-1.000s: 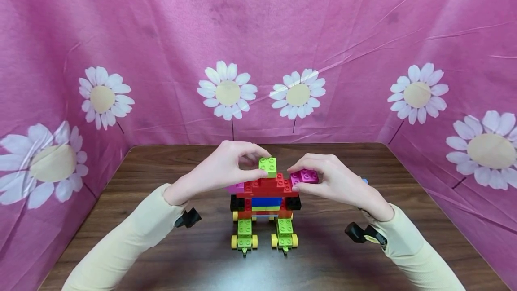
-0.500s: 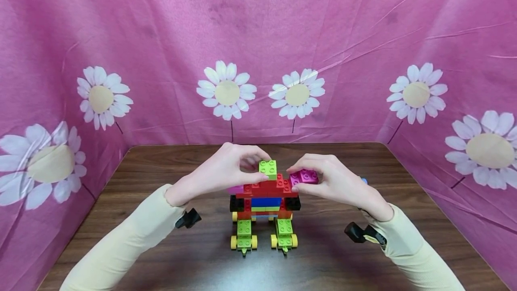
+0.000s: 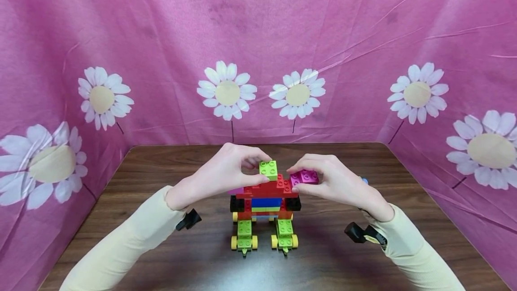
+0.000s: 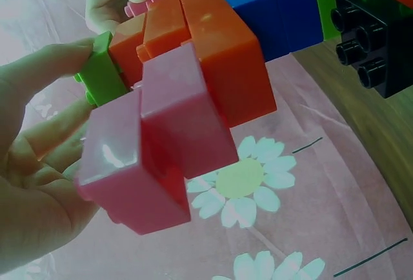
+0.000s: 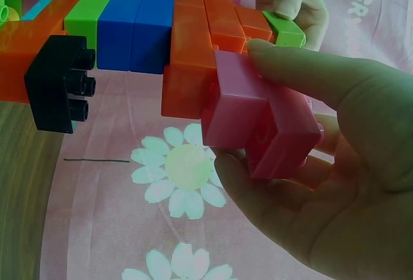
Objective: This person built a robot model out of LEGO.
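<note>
A toy figure of stacked building blocks stands on the table, with red bricks [image 3: 264, 189] over blue bricks [image 3: 266, 202]. My left hand [image 3: 218, 169] pinches a lime green brick [image 3: 268, 170] at the top of the figure. This brick [image 4: 103, 70] meets the top red one in the left wrist view. At the figure's right side my right hand [image 3: 333, 176] holds the pink bricks [image 3: 304, 177] between thumb and fingers; they join the red bricks [image 5: 187, 54] in the right wrist view. More pink bricks [image 4: 181, 106] jut from the left side, untouched.
Black bricks [image 3: 293, 203] stick out on both sides of the body. Lime feet [image 3: 244, 232] with yellow wheels [image 3: 295, 240] support the figure on the brown wooden table [image 3: 161, 255]. A pink cloth with daisies [image 3: 258, 35] hangs around the back and sides.
Over the last second the left hand has lowered the lime green brick slightly onto the red top. Since half a second ago almost nothing has moved. The right hand keeps its hold.
</note>
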Available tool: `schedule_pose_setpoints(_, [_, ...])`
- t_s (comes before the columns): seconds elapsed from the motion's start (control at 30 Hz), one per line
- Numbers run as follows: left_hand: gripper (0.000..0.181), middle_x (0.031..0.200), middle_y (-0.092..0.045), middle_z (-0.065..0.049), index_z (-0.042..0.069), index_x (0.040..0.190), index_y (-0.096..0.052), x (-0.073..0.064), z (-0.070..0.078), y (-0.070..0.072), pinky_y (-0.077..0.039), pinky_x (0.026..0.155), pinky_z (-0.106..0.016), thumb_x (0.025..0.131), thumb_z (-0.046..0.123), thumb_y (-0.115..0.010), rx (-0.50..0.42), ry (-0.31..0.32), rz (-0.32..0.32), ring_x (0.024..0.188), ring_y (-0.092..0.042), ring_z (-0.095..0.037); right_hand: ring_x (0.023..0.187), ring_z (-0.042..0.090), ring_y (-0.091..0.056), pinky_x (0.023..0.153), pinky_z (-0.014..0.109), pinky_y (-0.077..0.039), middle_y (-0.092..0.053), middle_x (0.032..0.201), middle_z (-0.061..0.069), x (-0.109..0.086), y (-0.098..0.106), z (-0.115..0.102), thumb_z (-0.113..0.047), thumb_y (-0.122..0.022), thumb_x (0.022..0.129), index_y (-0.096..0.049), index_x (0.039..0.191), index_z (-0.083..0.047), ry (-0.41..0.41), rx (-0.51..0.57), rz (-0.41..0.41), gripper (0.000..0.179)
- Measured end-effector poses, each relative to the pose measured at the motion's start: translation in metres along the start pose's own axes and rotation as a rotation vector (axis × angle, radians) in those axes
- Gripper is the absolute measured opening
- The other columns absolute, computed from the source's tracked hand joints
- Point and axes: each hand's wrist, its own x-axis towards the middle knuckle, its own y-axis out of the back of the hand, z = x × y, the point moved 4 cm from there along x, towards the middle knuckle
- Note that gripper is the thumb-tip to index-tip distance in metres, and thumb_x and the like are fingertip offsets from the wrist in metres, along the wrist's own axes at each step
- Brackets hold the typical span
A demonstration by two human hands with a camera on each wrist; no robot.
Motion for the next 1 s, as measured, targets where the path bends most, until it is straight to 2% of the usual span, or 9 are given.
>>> schedule_pose_setpoints(0.53, [0.034, 0.105, -0.076, -0.004, 0.008, 0.114, -0.072, -0.0008, 0.0028, -0.0023, -0.059, 0.08, -0.023, 0.083, 0.019, -0.08, 0.039, -0.02, 0.022, 0.086, -0.071, -0.01, 0.085, 0.001, -0.062, 0.07, 0.02, -0.053, -0.073, 0.099, -0.009, 0.0002, -0.0002, -0.0003, -0.019, -0.083, 0.08, -0.073, 0.107, -0.02, 0.02, 0.003, 0.005, 0.029])
schedule_pose_setpoints(1.0, [0.032, 0.099, -0.077, 0.0, 0.011, 0.11, -0.075, 0.0029, 0.0093, -0.0019, -0.054, 0.071, -0.018, 0.082, 0.023, -0.081, 0.178, 0.0, 0.028, 0.077, -0.066, -0.008, 0.088, 0.002, -0.064, 0.072, 0.021, -0.055, -0.073, 0.101, -0.009, 0.0025, -0.003, -0.0018, -0.023, -0.082, 0.082, -0.073, 0.109, -0.02, -0.002, 0.031, -0.012, 0.029])
